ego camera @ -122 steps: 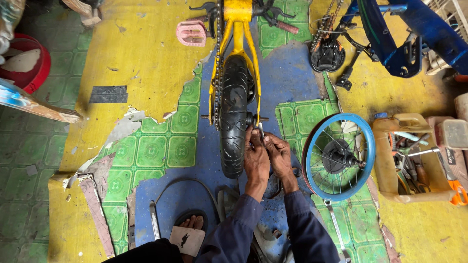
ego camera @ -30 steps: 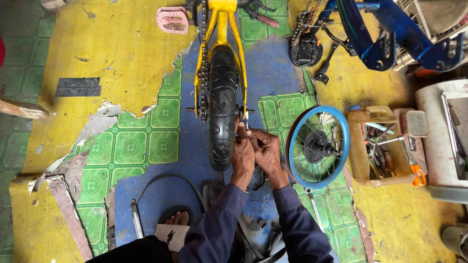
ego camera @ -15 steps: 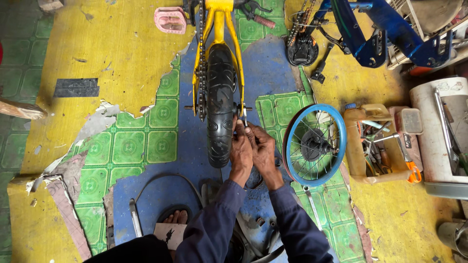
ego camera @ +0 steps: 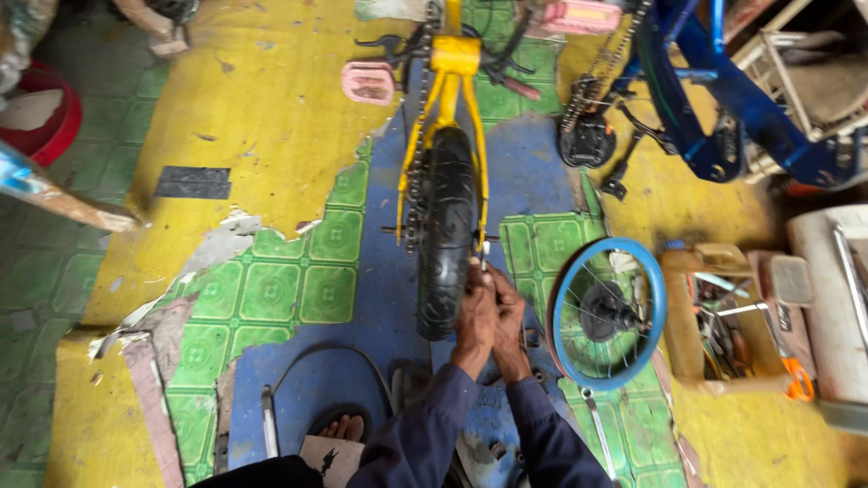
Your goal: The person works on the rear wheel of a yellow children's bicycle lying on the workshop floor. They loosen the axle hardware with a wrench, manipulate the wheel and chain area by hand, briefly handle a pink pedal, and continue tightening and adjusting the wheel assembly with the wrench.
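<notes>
Both hands meet at the axle end (ego camera: 485,246) of the small black rubber rear tyre (ego camera: 445,230), held in an upturned yellow metal bicycle frame (ego camera: 452,72) on the floor. The left hand (ego camera: 474,312) and right hand (ego camera: 508,312) press together there, fingers curled; what they pinch is hidden. A blue-rimmed spoked wheel (ego camera: 608,314) lies just beside them.

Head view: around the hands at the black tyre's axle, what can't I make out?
- Axle end beside the tyre: covered by left hand and right hand; whether they hold a tool or nut, cannot tell.
- Yellow frame: cut off by the top edge.
- Tools in the tan box: too small and jumbled to identify.
- Blue rim: its hub is too dark to read.
</notes>
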